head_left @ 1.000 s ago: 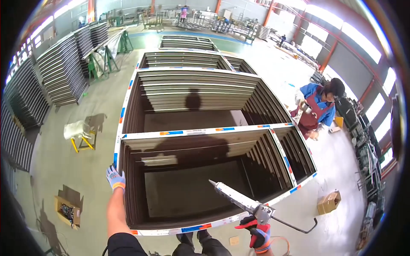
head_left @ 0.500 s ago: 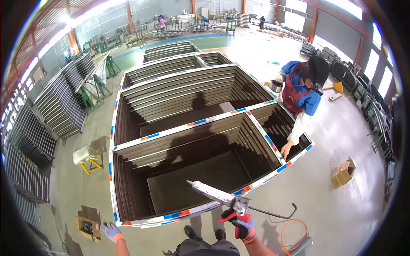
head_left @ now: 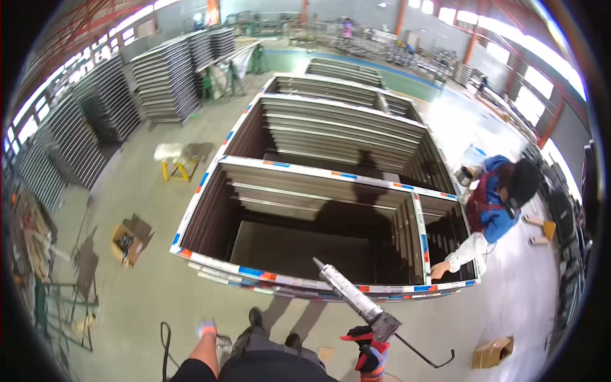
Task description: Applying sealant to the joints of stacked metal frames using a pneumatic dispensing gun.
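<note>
Caulking gun (head_left: 351, 293) grasped by gloved right hand (head_left: 372, 354), left hand (head_left: 207, 328) blurred, its hold unclear, stacked frames (head_left: 318, 171) beyond.

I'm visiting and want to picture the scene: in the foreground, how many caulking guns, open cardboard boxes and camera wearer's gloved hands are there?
Caulking gun: 1
Boxes: 2
Hands, left hand and right hand: 2
Total: 5
</note>
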The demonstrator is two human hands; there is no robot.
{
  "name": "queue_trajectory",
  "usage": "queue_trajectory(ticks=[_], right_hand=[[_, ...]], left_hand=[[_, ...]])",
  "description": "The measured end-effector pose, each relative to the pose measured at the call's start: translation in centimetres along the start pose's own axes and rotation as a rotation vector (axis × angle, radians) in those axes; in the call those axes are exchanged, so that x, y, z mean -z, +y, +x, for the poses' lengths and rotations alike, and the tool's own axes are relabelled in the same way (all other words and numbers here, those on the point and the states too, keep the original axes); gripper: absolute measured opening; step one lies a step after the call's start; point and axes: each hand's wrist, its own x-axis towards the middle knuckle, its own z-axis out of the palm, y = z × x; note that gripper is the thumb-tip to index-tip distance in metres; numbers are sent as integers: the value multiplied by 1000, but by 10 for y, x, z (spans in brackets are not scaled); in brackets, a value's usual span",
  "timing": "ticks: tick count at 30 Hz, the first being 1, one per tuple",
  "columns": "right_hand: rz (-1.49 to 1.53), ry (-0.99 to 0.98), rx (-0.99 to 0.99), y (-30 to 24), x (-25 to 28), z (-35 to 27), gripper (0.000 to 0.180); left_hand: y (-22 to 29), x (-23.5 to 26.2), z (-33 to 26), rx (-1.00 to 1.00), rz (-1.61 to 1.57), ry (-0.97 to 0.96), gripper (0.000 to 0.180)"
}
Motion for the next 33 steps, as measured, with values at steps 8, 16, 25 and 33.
queue_trajectory(ticks=[8, 16, 25, 33], right_hand=[[-13, -159, 22, -17, -50, 27, 51], [69, -491, -91, 9, -88, 34, 55], [270, -663, -373, 46, -186, 38, 62], [529, -619, -633, 93, -302, 25, 65]], left_hand=[[63, 101, -48, 88, -306, 271, 50], [-156, -36, -175, 214, 155, -241, 48], [-247, -70, -275, 876, -467, -138, 55], [-301, -109, -265, 1069, -777, -163, 50]])
